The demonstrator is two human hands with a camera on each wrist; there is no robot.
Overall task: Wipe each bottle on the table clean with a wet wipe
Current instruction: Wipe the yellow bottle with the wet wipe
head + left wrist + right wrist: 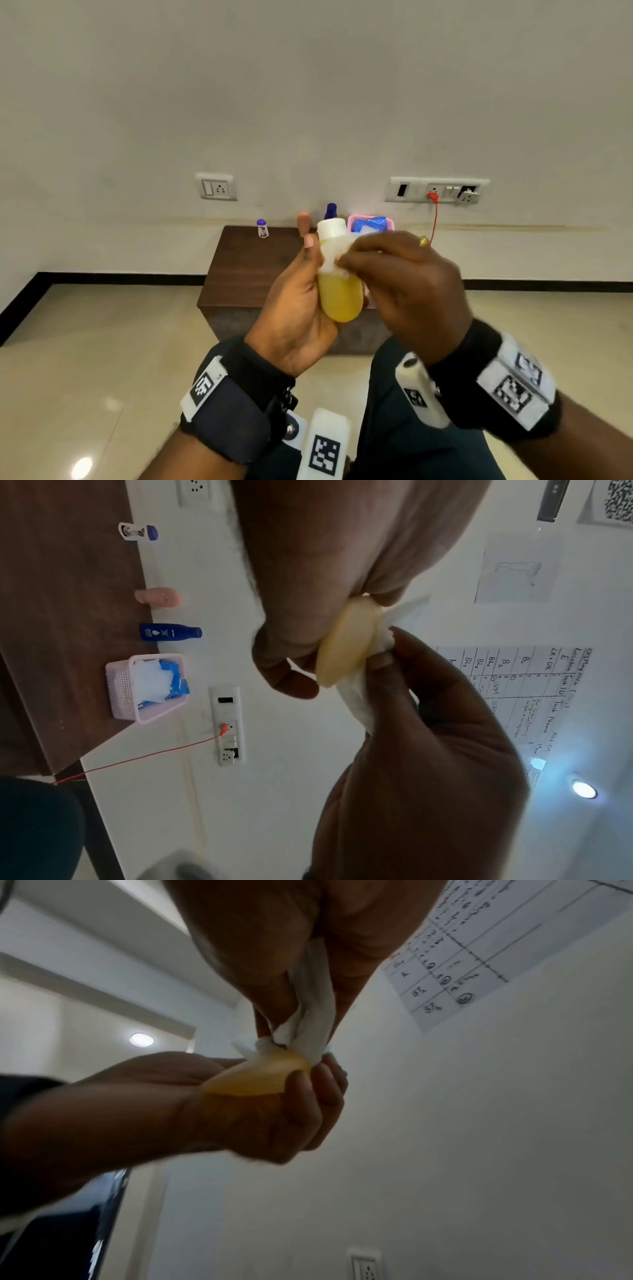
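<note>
My left hand (301, 291) grips a yellow bottle (340, 298) with a white cap (331, 228), held upright above the table. My right hand (394, 270) pinches a white wet wipe (334, 260) against the bottle's upper part, just below the cap. In the left wrist view the bottle's base (346, 647) shows between the fingers, with the wipe (359, 704) trailing into my right palm. The right wrist view shows the wipe (311, 1020) bunched between my right fingers, touching the bottle (260, 1077).
On the dark wooden table (246, 274) stand a small white bottle with a purple cap (262, 228), a pink bottle (303, 222), a blue bottle (331, 210) and a pink basket (120, 688) holding a blue wipes pack (171, 677). A red cable (434, 219) hangs from the wall socket.
</note>
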